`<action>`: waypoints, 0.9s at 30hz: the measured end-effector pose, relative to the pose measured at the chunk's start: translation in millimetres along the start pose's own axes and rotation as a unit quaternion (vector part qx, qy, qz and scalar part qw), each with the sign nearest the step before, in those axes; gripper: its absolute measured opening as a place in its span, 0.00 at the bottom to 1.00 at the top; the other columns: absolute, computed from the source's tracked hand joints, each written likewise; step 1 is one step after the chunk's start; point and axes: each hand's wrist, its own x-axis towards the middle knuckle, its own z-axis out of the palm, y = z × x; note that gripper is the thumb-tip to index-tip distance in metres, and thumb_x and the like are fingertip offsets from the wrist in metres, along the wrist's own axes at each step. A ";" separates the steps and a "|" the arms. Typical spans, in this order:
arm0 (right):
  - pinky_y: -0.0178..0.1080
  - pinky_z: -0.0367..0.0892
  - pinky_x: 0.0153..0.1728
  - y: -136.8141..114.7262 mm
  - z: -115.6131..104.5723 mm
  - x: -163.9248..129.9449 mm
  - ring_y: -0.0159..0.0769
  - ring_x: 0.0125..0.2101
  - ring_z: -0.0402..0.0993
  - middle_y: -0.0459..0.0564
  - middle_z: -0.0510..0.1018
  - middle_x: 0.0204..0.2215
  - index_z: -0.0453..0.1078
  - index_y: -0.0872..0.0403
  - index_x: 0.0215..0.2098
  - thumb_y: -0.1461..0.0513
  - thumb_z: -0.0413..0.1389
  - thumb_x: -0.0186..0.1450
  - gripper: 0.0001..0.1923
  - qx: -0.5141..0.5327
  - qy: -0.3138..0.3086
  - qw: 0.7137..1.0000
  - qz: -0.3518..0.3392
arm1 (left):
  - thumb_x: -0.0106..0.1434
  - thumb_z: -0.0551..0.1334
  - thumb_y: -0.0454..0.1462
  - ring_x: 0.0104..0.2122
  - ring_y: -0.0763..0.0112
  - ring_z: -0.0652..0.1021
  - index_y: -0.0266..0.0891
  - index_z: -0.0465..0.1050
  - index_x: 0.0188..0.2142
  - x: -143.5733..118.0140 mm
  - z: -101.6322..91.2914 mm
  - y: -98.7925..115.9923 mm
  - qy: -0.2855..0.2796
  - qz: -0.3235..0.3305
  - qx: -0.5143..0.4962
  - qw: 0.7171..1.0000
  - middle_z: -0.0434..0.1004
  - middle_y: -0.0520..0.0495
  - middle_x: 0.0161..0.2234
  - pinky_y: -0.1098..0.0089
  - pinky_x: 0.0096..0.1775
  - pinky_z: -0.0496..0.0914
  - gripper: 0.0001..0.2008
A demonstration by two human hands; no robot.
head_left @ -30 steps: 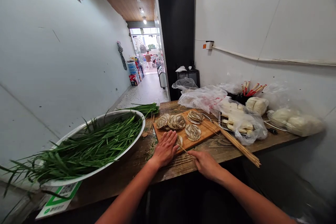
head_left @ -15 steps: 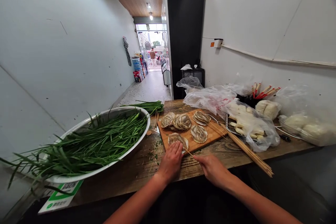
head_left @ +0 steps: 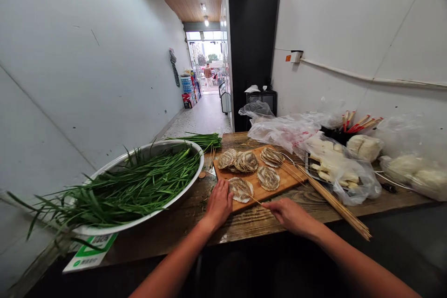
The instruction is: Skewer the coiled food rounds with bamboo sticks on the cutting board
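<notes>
A long, dark-stained wooden plank counter (head_left: 195, 216) runs along the white wall. On it sit a wide, shallow metal basin (head_left: 181, 194) heaped with green chives, a loose bunch of green chives (head_left: 202, 140) behind it, a rectangular orange-brown wooden cutting board (head_left: 279, 182), a bundle of thin bamboo skewers (head_left: 337, 206), crumpled clear plastic bags (head_left: 282, 130), and a green-and-white printed card (head_left: 90, 255) at the near left edge.
</notes>
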 end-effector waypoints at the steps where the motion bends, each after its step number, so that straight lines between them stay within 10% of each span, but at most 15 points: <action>1: 0.34 0.63 0.34 -1.1 -4.6 1.9 0.39 0.35 0.76 0.51 0.80 0.35 0.74 0.50 0.44 0.69 0.43 0.60 0.22 -0.005 -0.007 1.000 -0.008 | 0.62 0.52 0.36 0.58 0.55 0.61 0.30 0.63 0.53 0.4 -1.6 0.4 -0.008 -0.004 -0.006 1.000 0.62 0.33 0.56 0.53 0.57 0.57 0.21; 8: 0.34 0.61 0.32 0.7 -19.1 8.6 0.40 0.35 0.75 0.52 0.80 0.33 0.74 0.51 0.38 0.70 0.46 0.57 0.18 -0.073 -0.010 0.997 0.031 | 0.48 0.66 0.35 0.42 0.59 0.74 0.35 0.69 0.48 24.0 -20.9 10.2 0.030 -0.150 -0.196 0.968 0.76 0.41 0.39 0.60 0.46 0.66 0.25; 12: 0.35 0.61 0.32 9.3 8.6 -3.0 0.38 0.31 0.73 0.53 0.77 0.29 0.71 0.56 0.33 0.68 0.45 0.59 0.13 -0.010 0.042 0.998 0.049 | 0.46 0.69 0.32 0.23 0.75 0.72 0.32 0.69 0.44 37.2 -29.4 24.7 0.049 -0.293 -0.498 0.815 0.71 0.52 0.23 0.73 0.30 0.67 0.24; 20: 0.34 0.60 0.21 -28.7 66.3 -25.6 0.33 0.18 0.65 0.44 0.69 0.17 0.67 0.56 0.38 0.59 0.41 0.66 0.15 0.255 0.177 0.948 0.064 | 0.58 0.62 0.32 0.30 0.72 0.77 0.33 0.71 0.32 10.0 -36.9 72.8 0.035 -0.356 -0.735 0.575 0.77 0.45 0.32 0.70 0.35 0.73 0.03; 27: 0.40 0.68 0.43 -42.2 83.4 -38.1 0.41 0.40 0.74 0.56 0.78 0.38 0.71 0.55 0.46 0.58 0.43 0.66 0.19 0.261 0.210 0.942 0.021 | 0.53 0.66 0.35 0.24 0.71 0.76 0.32 0.72 0.32 9.5 -50.1 74.3 0.013 -0.300 -0.706 0.641 0.77 0.47 0.25 0.70 0.30 0.72 0.08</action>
